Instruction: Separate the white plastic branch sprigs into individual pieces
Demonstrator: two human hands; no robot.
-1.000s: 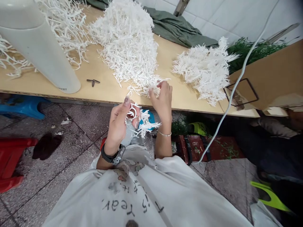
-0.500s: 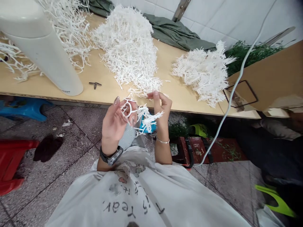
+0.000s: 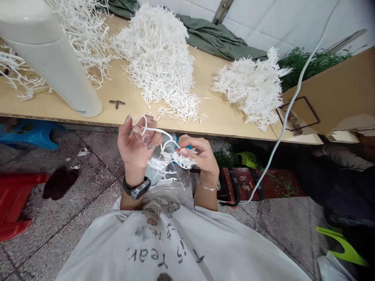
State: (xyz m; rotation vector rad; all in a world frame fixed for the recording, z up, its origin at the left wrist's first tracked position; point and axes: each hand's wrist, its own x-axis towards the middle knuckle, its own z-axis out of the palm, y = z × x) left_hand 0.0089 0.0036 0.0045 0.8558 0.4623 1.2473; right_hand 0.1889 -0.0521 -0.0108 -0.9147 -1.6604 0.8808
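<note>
A white, branching plastic-looking sprig hangs between my two hands, over the near edge of the table. Its bare stem runs across the curled fingers of my left hand, whose palm faces up and whose thumb stands apart. Thumb and fingers of my right hand pinch the sprig by its finely tipped side. Those tips look blurred as they dangle between the hands. Just beyond lies a large heap of short white tips. A smaller heap of white sprigs is to its right.
A tall white bottle stands at the left, before more white branches. Small dark seed-like pieces lie beside it. A pale cable crosses the right side. Red and blue stools are on the left floor.
My right hand has come down and closed on the sprig. The left hand has shifted slightly left, its thumb away from the stem. The sprig has turned and swung lower.
</note>
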